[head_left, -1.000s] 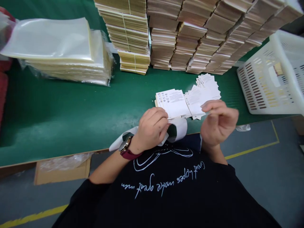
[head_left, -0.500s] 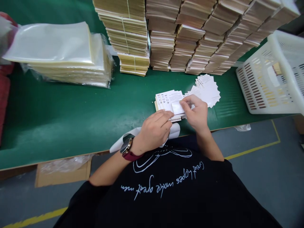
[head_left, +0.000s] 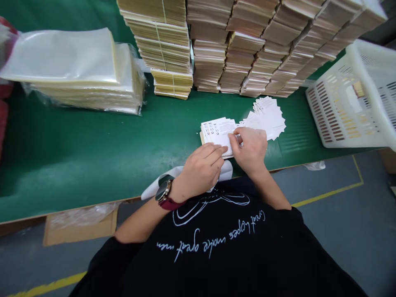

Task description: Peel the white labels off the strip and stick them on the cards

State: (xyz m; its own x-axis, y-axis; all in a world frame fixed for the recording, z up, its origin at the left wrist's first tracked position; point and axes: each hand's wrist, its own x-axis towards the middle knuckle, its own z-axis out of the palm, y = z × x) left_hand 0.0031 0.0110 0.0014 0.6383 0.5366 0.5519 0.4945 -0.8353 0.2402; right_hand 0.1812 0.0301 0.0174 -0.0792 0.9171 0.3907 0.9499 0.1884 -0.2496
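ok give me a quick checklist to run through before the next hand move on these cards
1. Left hand on the overlapping white printed cards: ok, fingertips rest at their near edge.
2. Right hand at the same cards: ok, thumb and fingertips on their right part. What its grip holds: cannot tell, too small.
3. Printed cards squared flush: not ok, their edges are staggered.
4. Curled white strip clear of the left hand: cannot tell, it shows on both sides, but the hand hides its middle.
5. White slotted plastic basket clear of both hands: ok, it stands apart, to the right.
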